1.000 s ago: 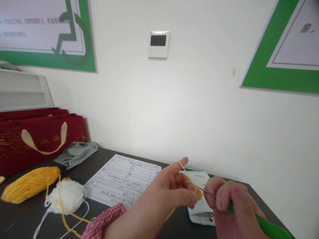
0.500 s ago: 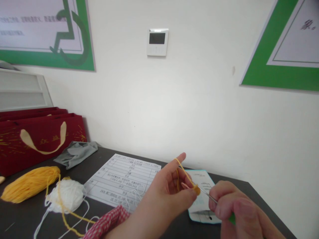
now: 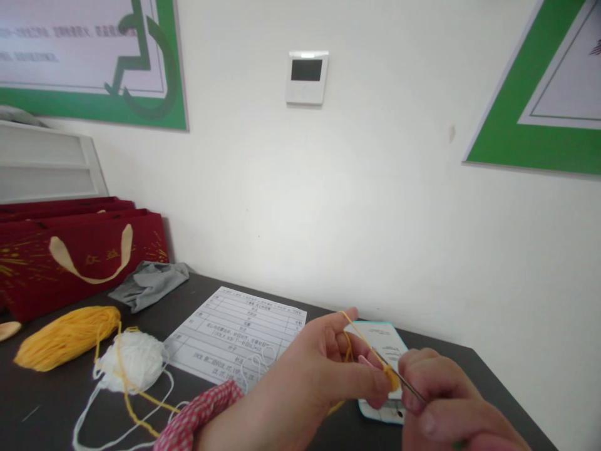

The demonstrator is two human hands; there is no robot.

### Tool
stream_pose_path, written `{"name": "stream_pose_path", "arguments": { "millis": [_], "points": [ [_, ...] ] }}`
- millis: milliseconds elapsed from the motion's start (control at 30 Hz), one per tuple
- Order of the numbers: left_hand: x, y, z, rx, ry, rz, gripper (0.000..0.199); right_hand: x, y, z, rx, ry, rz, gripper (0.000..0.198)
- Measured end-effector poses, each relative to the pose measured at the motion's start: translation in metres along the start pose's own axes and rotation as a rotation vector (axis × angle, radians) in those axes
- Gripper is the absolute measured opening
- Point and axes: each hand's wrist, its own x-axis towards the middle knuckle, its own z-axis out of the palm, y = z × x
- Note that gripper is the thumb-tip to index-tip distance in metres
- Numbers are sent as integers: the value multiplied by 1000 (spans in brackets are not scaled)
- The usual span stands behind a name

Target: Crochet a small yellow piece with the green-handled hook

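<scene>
Between thumb and fingers, my left hand (image 3: 335,369) pinches a small piece of yellow crochet (image 3: 391,378), with the yellow yarn running up over its raised index finger. My right hand (image 3: 444,394) grips a metal crochet hook (image 3: 408,386); a bit of green on its handle shows under the fingers. The hook's tip is at the yellow piece, and its exact place in the stitches is too small to tell. Something pink shows beside the piece, partly hidden by my left fingers. A red checked cuff (image 3: 200,413) sits on my left wrist.
On the dark table (image 3: 42,407) lie a yellow yarn skein (image 3: 70,338), a white yarn ball (image 3: 133,361), a printed sheet (image 3: 235,332), a grey cloth (image 3: 148,285) and a white card with a blue edge (image 3: 375,332). Red gift bags (image 3: 89,250) stand at the left by the wall.
Both hands have moved slightly right and down in the view. My left index finger is lower, and my right hand has turned so that less green of the handle shows.
</scene>
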Motion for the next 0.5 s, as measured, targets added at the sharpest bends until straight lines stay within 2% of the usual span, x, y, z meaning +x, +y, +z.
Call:
{"name": "stream_pose_path", "arguments": {
  "millis": [167,233,333,500],
  "points": [
    [1,-1,-4,5,-24,-32,103,8,-5,9,353,1,558,53],
    [1,-1,-5,23,-9,-55,108,14,-8,5,406,-7,686,54],
    [3,-2,-4,43,11,-71,114,21,-11,-2,367,11,707,53],
    [5,-6,-1,51,7,-64,125,24,-18,-11,226,-58,572,52]
  ]
}}
